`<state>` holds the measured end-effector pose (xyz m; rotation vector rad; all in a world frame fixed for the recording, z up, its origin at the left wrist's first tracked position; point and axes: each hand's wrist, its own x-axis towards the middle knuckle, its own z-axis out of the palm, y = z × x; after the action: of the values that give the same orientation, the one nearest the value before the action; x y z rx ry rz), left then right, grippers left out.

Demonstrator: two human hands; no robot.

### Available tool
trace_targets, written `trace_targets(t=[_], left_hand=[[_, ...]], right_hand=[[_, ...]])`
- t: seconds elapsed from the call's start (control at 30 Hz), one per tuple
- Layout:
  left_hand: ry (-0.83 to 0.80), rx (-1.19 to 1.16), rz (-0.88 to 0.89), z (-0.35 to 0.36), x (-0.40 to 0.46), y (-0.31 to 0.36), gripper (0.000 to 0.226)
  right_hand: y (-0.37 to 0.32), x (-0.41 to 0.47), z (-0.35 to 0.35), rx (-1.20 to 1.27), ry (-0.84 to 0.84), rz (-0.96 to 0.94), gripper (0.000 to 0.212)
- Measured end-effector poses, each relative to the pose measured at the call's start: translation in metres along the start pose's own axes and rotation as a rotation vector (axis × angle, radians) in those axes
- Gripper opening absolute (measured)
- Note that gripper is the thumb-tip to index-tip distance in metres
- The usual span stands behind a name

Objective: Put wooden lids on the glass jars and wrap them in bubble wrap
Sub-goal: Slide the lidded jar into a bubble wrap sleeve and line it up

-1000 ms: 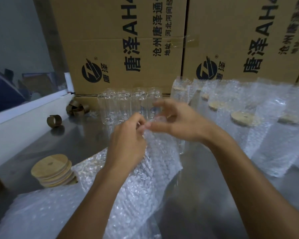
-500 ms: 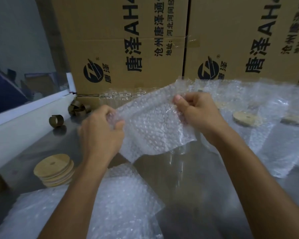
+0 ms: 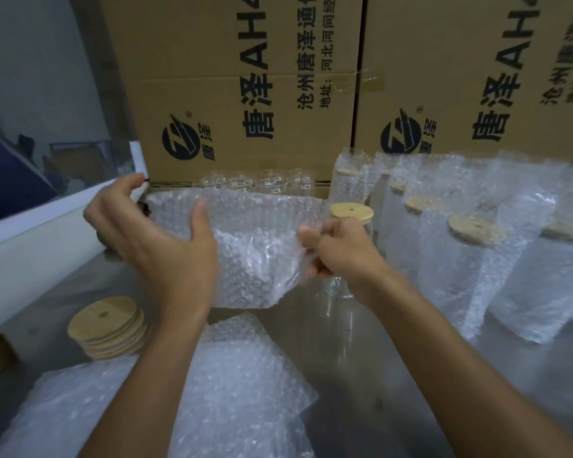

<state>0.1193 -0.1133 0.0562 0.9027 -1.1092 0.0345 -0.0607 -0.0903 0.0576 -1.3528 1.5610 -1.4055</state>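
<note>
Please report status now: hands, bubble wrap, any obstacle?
Left hand and right hand hold bubble wrap sheet spread. Lidded jar behind, unwrapped. Nothing blocking.

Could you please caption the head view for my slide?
Both hands stretch a bubble wrap sheet beside a lidded glass jar.

I see the held bubble wrap sheet (image 3: 245, 246) hiding most of the lidded jar (image 3: 353, 252) behind it; beyond it, the empty jars (image 3: 255, 183) show only rims.

We count cardboard boxes (image 3: 245, 87): two | bare glass jars (image 3: 255, 183) along the table's far edge: four | lid stack (image 3: 108, 327): one | hands (image 3: 159, 246): two
</note>
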Motion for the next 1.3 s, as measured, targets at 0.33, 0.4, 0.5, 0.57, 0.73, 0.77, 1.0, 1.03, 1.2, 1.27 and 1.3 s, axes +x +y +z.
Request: trace_targets(t=[0.33, 0.4, 0.5, 0.57, 0.73, 0.77, 1.0, 1.03, 1.2, 1.27, 1.3], left_hand=[[-0.412, 0.071, 0.091, 0.013, -0.018, -0.008, 0.013], [-0.563, 0.091, 0.070, 0.018, -0.024, -0.013, 0.009], [-0.779, 0.107, 0.047, 0.025, -0.036, -0.024, 0.013], [-0.888, 0.149, 0.005, 0.029, -0.046, -0.032, 0.018], [-0.973, 0.184, -0.151, 0.033, -0.067, -0.045, 0.017], [-0.976, 0.188, -0.177, 0.033, -0.071, -0.047, 0.017], [-0.912, 0.067, -0.424, 0.036, -0.080, -0.055, 0.016], [-0.894, 0.054, -0.436, 0.036, -0.079, -0.055, 0.014], [-0.700, 0.024, -0.231, 0.032, -0.071, -0.046, 0.014], [-0.643, 0.010, -0.053, 0.030, -0.069, -0.040, 0.008], [-0.620, 0.001, 0.019, 0.029, -0.069, -0.037, 0.007]], right_hand=[[0.017, 0.006, 0.022, 0.587, 0.041, 0.363, 0.020], [0.020, 0.007, 0.025, 0.629, 0.004, 0.374, 0.016], [0.028, 0.009, 0.028, 0.636, -0.018, 0.334, 0.016], [0.035, 0.009, 0.032, 0.554, -0.014, 0.303, 0.017], [0.058, 0.010, 0.039, 0.392, 0.031, 0.325, 0.021], [0.061, 0.010, 0.040, 0.363, 0.023, 0.329, 0.022], [0.066, 0.006, 0.042, 0.304, -0.066, 0.305, 0.014], [0.065, 0.006, 0.041, 0.307, -0.075, 0.284, 0.015], [0.057, 0.006, 0.041, 0.370, -0.116, 0.160, 0.010], [0.054, 0.007, 0.040, 0.502, -0.145, 0.154, 0.014], [0.053, 0.007, 0.040, 0.582, -0.171, 0.169, 0.019]])
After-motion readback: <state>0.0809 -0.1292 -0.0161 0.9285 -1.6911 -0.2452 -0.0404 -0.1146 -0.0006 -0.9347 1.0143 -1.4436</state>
